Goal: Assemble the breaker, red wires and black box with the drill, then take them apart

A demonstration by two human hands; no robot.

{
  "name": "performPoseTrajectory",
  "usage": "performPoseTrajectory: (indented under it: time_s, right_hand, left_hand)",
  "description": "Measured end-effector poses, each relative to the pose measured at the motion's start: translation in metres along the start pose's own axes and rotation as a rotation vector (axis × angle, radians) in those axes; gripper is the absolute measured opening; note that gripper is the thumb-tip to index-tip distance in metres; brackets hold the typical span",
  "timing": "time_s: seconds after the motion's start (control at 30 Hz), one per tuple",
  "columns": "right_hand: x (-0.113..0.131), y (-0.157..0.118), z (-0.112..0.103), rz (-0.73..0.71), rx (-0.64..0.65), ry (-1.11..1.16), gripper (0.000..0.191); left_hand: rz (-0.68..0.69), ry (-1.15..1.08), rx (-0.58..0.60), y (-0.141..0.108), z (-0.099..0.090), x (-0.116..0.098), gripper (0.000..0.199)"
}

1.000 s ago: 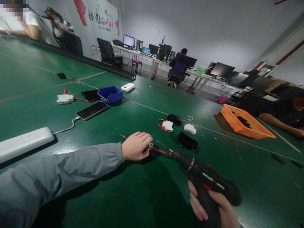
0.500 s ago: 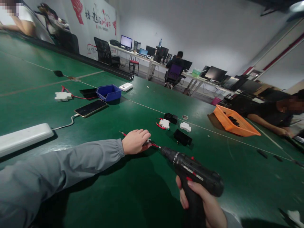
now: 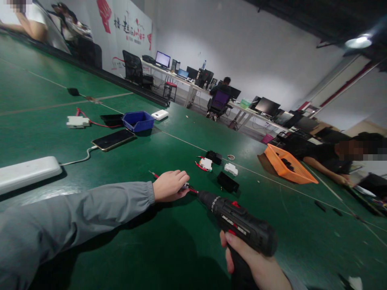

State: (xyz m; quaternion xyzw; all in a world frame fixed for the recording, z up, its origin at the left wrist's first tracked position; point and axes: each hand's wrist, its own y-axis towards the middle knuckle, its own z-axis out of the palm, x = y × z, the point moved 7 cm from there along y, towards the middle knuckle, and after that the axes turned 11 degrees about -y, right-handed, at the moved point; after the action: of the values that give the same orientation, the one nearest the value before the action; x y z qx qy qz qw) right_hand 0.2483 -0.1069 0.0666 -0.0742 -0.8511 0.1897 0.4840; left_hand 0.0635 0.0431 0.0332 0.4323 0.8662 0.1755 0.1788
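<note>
My right hand (image 3: 246, 255) is wrapped round the grip of a black and red power drill (image 3: 238, 221), which points left. The drill's bit meets a small part (image 3: 185, 185) at the fingertips of my left hand (image 3: 171, 185). That hand is closed over the part and covers most of it; red wire shows on both sides. Beyond the drill lie a white module with red wires (image 3: 205, 164), a white block (image 3: 231, 169), a black housing (image 3: 228, 182) and another black piece (image 3: 213, 157).
On the green table (image 3: 169, 245) are a phone (image 3: 114, 139) on a cable, a white power strip (image 3: 30, 173), a blue bin (image 3: 138, 121), a white box (image 3: 160, 115) and another white module (image 3: 78, 122). An orange basket (image 3: 290, 165) stands at right near a seated person (image 3: 323, 157).
The view has tilted and shifted slightly. Both hands keep their holds, and the drill stays at the small part, its body turned a little.
</note>
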Motion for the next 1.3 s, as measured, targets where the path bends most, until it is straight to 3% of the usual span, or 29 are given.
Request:
performPoseTrajectory:
  time_s: [0.37, 0.57, 0.67, 0.77, 0.87, 1.03, 1.17, 1.3]
  right_hand:
    - [0.002, 0.001, -0.001, -0.034, 0.046, 0.023, 0.052]
    - [-0.008, 0.005, -0.009, -0.074, 0.010, 0.231, 0.046]
    - [-0.021, 0.014, -0.030, -0.146, -0.067, 0.343, 0.043]
    - [-0.039, 0.028, -0.068, -0.234, -0.258, 0.367, 0.033]
    - [-0.066, 0.042, -0.100, -0.205, -0.370, 0.458, 0.025]
    - [-0.106, 0.055, -0.142, -0.222, -0.556, 0.832, 0.020]
    - [-0.125, 0.063, -0.156, -0.250, -0.610, 0.965, 0.021]
    - [-0.138, 0.072, -0.154, -0.198, -0.611, 1.040, 0.023]
  left_hand:
    - [-0.005, 0.016, 0.009, 0.000, -0.001, -0.001, 0.024]
    - [-0.019, -0.007, 0.003, 0.000, -0.001, 0.001, 0.024]
    - [-0.006, -0.023, 0.011, 0.000, 0.000, 0.000, 0.024]
    - [-0.002, -0.040, 0.011, 0.001, 0.000, -0.001, 0.026]
    - [0.007, -0.048, -0.044, -0.003, -0.009, 0.001, 0.035]
    - [-0.028, -0.077, -0.131, -0.024, -0.031, 0.027, 0.048]
    - [-0.136, -0.135, -0.084, -0.039, -0.034, 0.057, 0.043]
    - [-0.138, -0.243, -0.032, -0.039, -0.029, 0.063, 0.036]
